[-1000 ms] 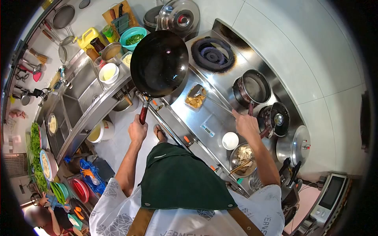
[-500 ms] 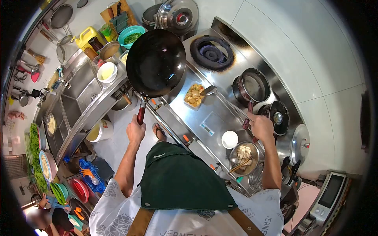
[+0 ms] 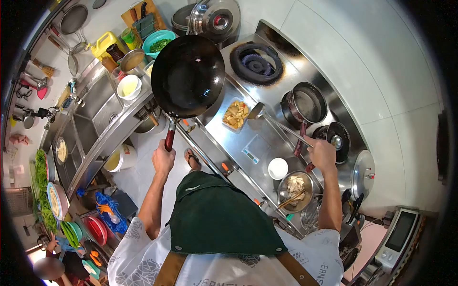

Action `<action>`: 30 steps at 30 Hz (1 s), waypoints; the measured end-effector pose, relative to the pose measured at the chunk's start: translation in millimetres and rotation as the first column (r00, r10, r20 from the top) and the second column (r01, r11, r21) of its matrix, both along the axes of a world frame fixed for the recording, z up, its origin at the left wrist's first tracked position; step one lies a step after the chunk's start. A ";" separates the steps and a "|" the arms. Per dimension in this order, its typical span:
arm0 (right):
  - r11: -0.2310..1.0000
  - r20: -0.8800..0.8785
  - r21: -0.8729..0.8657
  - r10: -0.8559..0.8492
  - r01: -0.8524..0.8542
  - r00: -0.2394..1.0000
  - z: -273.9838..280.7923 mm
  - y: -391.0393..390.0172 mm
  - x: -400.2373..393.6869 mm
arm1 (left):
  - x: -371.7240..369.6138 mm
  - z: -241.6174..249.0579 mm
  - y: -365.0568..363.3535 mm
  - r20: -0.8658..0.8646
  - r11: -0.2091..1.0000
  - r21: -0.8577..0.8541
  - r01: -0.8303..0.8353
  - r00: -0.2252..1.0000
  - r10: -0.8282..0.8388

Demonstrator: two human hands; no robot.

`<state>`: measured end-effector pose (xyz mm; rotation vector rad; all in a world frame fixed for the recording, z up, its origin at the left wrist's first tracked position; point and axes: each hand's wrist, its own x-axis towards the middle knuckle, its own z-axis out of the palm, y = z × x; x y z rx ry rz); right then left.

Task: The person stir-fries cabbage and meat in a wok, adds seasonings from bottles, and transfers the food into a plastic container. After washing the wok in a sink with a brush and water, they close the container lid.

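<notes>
My left hand point(image 3: 163, 158) grips the dark red handle of a black wok point(image 3: 188, 76), held up off the burner with its inside facing me; only small specks and shine show in it. My right hand point(image 3: 322, 155) is wrapped round the long metal handle of a ladle point(image 3: 256, 111). The ladle's bowl hangs over the steel counter, just right of a clear plastic container point(image 3: 236, 114) filled with cooked yellowish pieces of food. Near my right forearm stand a small white bowl point(image 3: 278, 168) and a metal bowl point(image 3: 296, 191) with pale food and chopsticks.
A gas burner point(image 3: 256, 63) sits at the back of the counter. Two dark pans point(image 3: 307, 102) point(image 3: 336, 143) stand at the right. A digital scale point(image 3: 250, 155) lies in front. On the left are a sink point(image 3: 98, 102) and a teal bowl of chopped greens point(image 3: 160, 44). Another person point(image 3: 59, 267) is at lower left.
The ladle's bowl has shifted slightly right, away from the container, and turned. My right hand has moved a little right. The wok has barely shifted left.
</notes>
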<state>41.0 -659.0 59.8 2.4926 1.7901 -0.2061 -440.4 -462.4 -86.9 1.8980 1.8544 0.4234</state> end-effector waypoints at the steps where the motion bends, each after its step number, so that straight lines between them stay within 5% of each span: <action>1: 1.000 0.019 -0.007 0.007 -0.007 1.000 -2.0 2.4 -0.9 | 1.2 0.8 0.1 0.003 1.000 -0.005 0.000 1.000 0.000; 20: 1.000 0.106 -0.015 0.002 0.000 0.994 -23.2 20.2 -9.9 | -0.8 8.2 -4.8 0.032 0.999 -0.031 -0.022 0.999 0.023; 30: 0.998 -0.056 0.041 0.048 -0.045 0.997 -12.4 -6.0 -11.5 | -12.5 10.2 -8.8 0.065 0.998 -0.054 -0.035 0.997 0.038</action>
